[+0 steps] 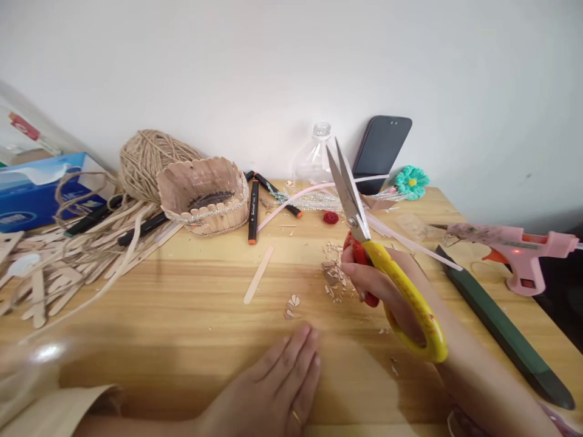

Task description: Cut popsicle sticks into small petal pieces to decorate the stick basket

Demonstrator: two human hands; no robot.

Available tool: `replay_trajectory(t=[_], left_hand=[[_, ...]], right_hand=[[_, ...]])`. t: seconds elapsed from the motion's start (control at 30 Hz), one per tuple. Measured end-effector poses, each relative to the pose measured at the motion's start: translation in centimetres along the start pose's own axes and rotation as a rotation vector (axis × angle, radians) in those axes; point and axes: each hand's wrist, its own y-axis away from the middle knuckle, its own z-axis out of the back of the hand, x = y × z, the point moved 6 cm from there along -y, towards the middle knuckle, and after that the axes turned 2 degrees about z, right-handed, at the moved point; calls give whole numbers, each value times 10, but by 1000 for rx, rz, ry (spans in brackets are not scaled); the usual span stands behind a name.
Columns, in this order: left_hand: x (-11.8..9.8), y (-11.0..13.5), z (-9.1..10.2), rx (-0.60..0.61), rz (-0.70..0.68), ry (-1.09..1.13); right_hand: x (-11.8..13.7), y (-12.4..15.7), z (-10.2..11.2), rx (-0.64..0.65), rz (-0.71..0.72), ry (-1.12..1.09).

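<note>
In my right hand (387, 285) is a pair of scissors (353, 203) with one yellow and one red handle, held up over the table. Its blades point up and stand slightly apart. My left hand (282, 379) lies flat on the wooden table, fingers stretched out together, with nothing in it. Just beyond those fingertips are a few small cut-off wood tips (292, 306). Further off lies a single popsicle stick (259, 275). A heap of wood scraps (334, 276) sits beside my right hand, which partly covers it.
An oval basket of popsicle sticks (204, 197) stands before a twine ball (152, 161). Loose sticks (68, 273) pile up at left. Markers (253, 212), a plastic bottle (319, 155) and a phone (382, 149) are at the back. A pink glue gun (519, 246) is at right.
</note>
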Motion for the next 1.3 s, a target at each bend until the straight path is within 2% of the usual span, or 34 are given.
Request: replay_trajectory(t=[0.07,0.2,0.37,0.47,0.57,0.67,0.73,0.93,1.03,1.2,1.3], left_hand=[[-3,-11,-4,-36,52,-4],[-8,-33,-16,-25,81,-21],[8,-69,-27,33,127,145],[20,-88,-25,92,118,283],[34,-93,-12,129,170,346],[45,-85,10,80,134,350],[54,-72,16,95,119,342],[95,-12,1,214,188,350],[110,14,-2,161,252,384],[106,27,-2,108,223,310],[102,29,-6,77,179,312]], right_hand=[[0,1,5,-33,-11,-9],[9,1,15,-82,8,-39],[16,1,27,-166,73,-72],[12,2,32,-185,76,-147],[9,4,37,-215,76,-227],[10,6,38,-230,89,-307],[10,7,35,-212,98,-373],[8,6,18,-91,138,-463],[14,4,4,4,190,-542],[16,-4,-29,142,177,-538],[9,-11,-35,161,167,-540]])
